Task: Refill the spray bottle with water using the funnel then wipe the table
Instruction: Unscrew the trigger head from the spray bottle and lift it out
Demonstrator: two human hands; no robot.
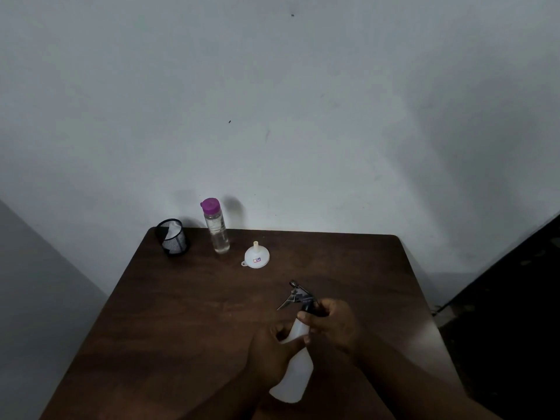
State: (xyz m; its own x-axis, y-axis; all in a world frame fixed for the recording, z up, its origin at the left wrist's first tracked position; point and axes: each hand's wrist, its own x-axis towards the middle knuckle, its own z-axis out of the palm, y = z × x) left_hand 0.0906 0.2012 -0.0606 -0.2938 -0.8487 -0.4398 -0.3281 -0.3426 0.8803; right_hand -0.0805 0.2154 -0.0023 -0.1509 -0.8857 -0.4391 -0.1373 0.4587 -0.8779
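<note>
A white spray bottle (295, 374) is tilted over the near part of the brown table (188, 313). My left hand (269, 350) grips its white body around the upper part. My right hand (333, 322) holds the collar of the black trigger head (298, 297), which points up and away to the left. A white funnel (257, 256) lies mouth-down with its spout up, farther back. A clear water bottle (217, 228) with a purple cap stands upright behind it.
A black mesh cup (173, 236) with a white cloth inside stands at the table's back left corner. A pale wall rises right behind the table. A dark object fills the floor area at the right.
</note>
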